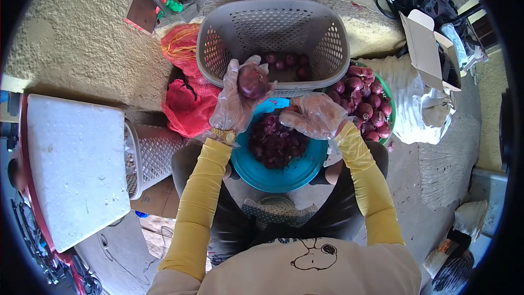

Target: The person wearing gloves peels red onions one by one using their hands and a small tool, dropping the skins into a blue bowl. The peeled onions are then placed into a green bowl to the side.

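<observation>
My left hand [234, 101], in a clear plastic glove, is closed around a large red onion [254, 81], raised over the near rim of the grey plastic basket [210, 27]. My gloved right hand [319, 116] hovers over the right side of a blue basin [284, 181]. Its fingers are curled together, and what they hold, if anything, is hidden. Dark red onion skins [277, 145] lie in the basin. Several red onions [291, 60] rest on the bottom of the grey basket. More red onions [367, 104] fill a green-rimmed container at the right, beside my right hand.
A red mesh sack [188, 104] lies left of the grey basket. Further left stand another perforated basket [155, 150] and a white foam board [76, 164]. A white sack [412, 98] and an open cardboard box [426, 54] are on the right. A rough wall ledge runs behind.
</observation>
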Available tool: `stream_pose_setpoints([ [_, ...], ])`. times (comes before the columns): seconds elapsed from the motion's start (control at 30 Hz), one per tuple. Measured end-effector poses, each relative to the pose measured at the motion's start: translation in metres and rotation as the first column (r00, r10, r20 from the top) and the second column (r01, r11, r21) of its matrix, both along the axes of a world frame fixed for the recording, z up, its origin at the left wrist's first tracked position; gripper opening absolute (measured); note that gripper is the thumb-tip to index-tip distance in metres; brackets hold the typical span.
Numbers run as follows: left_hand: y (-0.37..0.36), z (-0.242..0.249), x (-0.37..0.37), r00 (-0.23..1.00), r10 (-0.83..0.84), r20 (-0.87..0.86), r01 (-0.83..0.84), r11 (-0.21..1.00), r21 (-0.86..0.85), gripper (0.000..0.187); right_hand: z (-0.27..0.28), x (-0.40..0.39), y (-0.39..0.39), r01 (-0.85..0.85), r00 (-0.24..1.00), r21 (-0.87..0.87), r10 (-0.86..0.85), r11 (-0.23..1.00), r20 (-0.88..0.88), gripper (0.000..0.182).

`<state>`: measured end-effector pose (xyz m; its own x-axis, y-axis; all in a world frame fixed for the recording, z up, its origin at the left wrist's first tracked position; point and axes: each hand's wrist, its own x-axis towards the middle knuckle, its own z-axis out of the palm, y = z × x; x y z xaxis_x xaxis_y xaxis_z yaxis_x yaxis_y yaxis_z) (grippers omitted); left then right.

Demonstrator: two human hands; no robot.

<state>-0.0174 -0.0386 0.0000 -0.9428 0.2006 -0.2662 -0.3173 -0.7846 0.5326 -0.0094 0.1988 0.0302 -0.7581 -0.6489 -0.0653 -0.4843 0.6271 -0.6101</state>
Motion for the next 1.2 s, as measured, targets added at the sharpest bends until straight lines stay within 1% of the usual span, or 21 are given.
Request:
stream_pose_setpoints([
  [0.07,-0.004,-0.011,-0.001,0.999,-0.001,0.034,0.000,1.000,0.029,0.061,0.007,0.000,0.000,-0.019,0.968,-0.135,0.052,0.991,0.245,0.047],
  [0.13,-0.003,-0.011,0.000,0.986,-0.026,0.165,0.006,0.993,0.122,0.059,0.017,0.001,0.001,0.006,0.954,-0.121,0.031,0.993,0.300,0.045],
  [0.17,-0.004,-0.011,0.001,0.986,-0.026,0.166,0.006,0.993,0.121,0.059,0.019,0.001,0.001,0.033,0.935,-0.106,0.007,0.994,0.354,0.044],
  [0.2,-0.006,-0.009,0.001,0.985,-0.090,0.147,0.064,0.983,0.175,0.058,0.019,0.001,0.002,0.034,0.935,-0.106,0.006,0.994,0.354,0.044],
  [0.23,-0.006,-0.008,0.001,0.980,-0.155,0.125,0.124,0.966,0.228,0.058,0.019,0.000,0.003,0.112,0.936,-0.127,-0.062,0.985,0.347,0.043],
  [0.27,-0.004,-0.007,0.001,0.980,-0.158,0.123,0.127,0.965,0.229,0.058,0.019,-0.002,0.005,0.190,0.931,-0.149,-0.130,0.971,0.340,0.041],
  [0.3,-0.002,-0.002,0.003,0.986,-0.146,0.085,0.125,0.969,0.213,0.059,0.018,-0.004,0.006,0.192,0.932,-0.149,-0.132,0.970,0.339,0.041],
  [0.4,0.003,0.001,0.005,0.992,-0.124,0.008,0.121,0.980,0.158,0.060,0.005,-0.013,0.012,0.300,0.841,-0.370,-0.061,0.879,0.538,0.052],
  [0.47,0.003,-0.002,0.004,0.993,-0.113,-0.029,0.116,0.986,0.119,0.062,-0.004,-0.016,0.014,0.283,0.832,-0.444,0.013,0.850,0.554,0.050],
  [0.53,0.003,-0.006,0.001,0.992,-0.114,-0.060,0.119,0.987,0.106,0.064,0.003,-0.013,0.009,0.377,0.787,-0.568,0.071,0.731,0.613,0.048],
  [0.57,0.003,-0.008,0.000,0.992,-0.114,-0.061,0.120,0.987,0.106,0.064,0.004,-0.012,0.008,0.377,0.787,-0.569,0.070,0.731,0.613,0.048],
  [0.63,0.005,-0.008,0.000,0.998,-0.047,0.052,0.037,0.983,0.178,0.066,0.004,-0.011,0.006,0.381,0.825,-0.505,-0.038,0.774,0.564,0.054],
  [0.67,0.006,-0.009,-0.001,0.998,-0.046,0.052,0.036,0.984,0.176,0.066,0.002,-0.011,0.006,0.380,0.825,-0.507,-0.036,0.774,0.564,0.054],
  [0.7,0.007,-0.008,-0.001,0.988,-0.083,0.134,0.047,0.967,0.249,0.066,0.002,-0.012,0.005,0.263,0.947,-0.340,-0.174,0.903,0.270,0.057],
  [0.73,0.008,-0.008,-0.001,0.969,-0.126,0.211,0.052,0.945,0.323,0.067,0.004,-0.012,0.003,0.205,0.974,-0.116,-0.215,0.972,-0.075,0.060],
  [0.8,0.008,-0.010,0.001,0.957,-0.174,0.232,0.102,0.950,0.295,0.065,0.004,-0.015,0.002,0.189,0.981,-0.055,-0.191,0.980,-0.044,0.068],
  [0.87,0.012,-0.012,0.004,0.941,-0.223,0.255,0.153,0.951,0.268,0.064,-0.007,-0.015,0.002,0.124,0.953,-0.036,-0.129,0.992,-0.273,0.067],
  [0.93,0.018,-0.007,0.006,0.947,-0.227,0.226,0.199,0.970,0.140,0.060,-0.008,-0.016,0.003,0.129,0.945,-0.034,-0.133,0.991,-0.299,0.068],
  [0.97,0.019,-0.007,0.006,0.947,-0.229,0.226,0.201,0.970,0.140,0.060,-0.008,-0.016,0.004,0.133,0.935,-0.032,-0.136,0.991,-0.326,0.068],
  [1.03,0.019,-0.007,0.006,0.914,-0.366,0.174,0.313,0.910,0.270,0.059,-0.012,-0.017,0.007,0.138,0.920,-0.014,-0.133,0.990,-0.368,0.068],
  [1.2,0.018,-0.017,0.006,0.919,-0.379,0.105,0.332,0.891,0.309,0.058,-0.007,-0.016,0.007,0.159,0.906,0.035,-0.131,0.987,-0.403,0.068],
])
